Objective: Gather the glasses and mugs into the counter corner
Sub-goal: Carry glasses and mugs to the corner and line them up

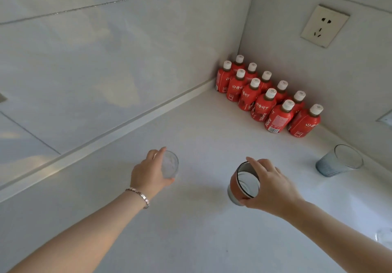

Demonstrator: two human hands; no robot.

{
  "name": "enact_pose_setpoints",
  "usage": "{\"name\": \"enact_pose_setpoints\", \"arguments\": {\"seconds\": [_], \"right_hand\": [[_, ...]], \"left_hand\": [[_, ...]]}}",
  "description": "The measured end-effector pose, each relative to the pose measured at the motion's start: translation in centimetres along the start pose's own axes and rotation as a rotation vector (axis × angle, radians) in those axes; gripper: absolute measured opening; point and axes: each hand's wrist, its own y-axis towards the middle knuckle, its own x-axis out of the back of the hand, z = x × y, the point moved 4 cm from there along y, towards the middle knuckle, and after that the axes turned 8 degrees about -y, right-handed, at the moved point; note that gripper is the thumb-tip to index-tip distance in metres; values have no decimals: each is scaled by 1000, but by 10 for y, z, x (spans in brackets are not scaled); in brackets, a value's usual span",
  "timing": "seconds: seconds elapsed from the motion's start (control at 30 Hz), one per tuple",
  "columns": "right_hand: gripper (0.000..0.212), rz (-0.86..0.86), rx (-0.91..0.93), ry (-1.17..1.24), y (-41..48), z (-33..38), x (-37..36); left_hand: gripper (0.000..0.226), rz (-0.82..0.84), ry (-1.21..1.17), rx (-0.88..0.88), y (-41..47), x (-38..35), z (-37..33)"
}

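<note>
My left hand (148,173) grips a clear glass (170,165) by its side, above the white counter (191,230). My right hand (269,185) holds an orange-and-grey mug (241,184) by its rim, its opening tipped toward me. A blue-tinted glass (338,161) stands on the counter by the right wall, apart from both hands. The counter corner lies further ahead, past both hands.
Several red juice bottles (267,96) with white caps stand in rows filling the corner along the right wall. A wall socket (324,25) sits above them. Another clear object (385,236) shows at the right edge. Tiled walls bound the counter at the left and right.
</note>
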Motion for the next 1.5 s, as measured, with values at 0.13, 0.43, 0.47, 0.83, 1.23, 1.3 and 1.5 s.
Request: {"name": "enact_pose_setpoints", "arguments": {"seconds": [0.13, 0.43, 0.47, 0.83, 1.23, 1.3, 1.5], "right_hand": [[99, 19, 70, -44, -44, 18, -1], [95, -10, 304, -111, -157, 85, -28], [96, -7, 336, -119, -170, 97, -34], [97, 85, 714, -203, -314, 270, -99], [94, 101, 957, -268, -390, 521, -179], [93, 116, 942, -267, -394, 566, -193], [95, 150, 889, -242, -395, 677, -224]], "left_hand": [[93, 5, -52, -39, -77, 13, 8], [90, -149, -126, 94, -275, 43, 52], [89, -174, -130, 119, -298, 45, 60], [88, -308, -185, 489, -535, 88, 190], [87, -450, -258, 725, -662, 156, 411], [87, -448, -269, 747, -668, 172, 459], [87, -402, -234, 768, -646, 222, 592]]}}
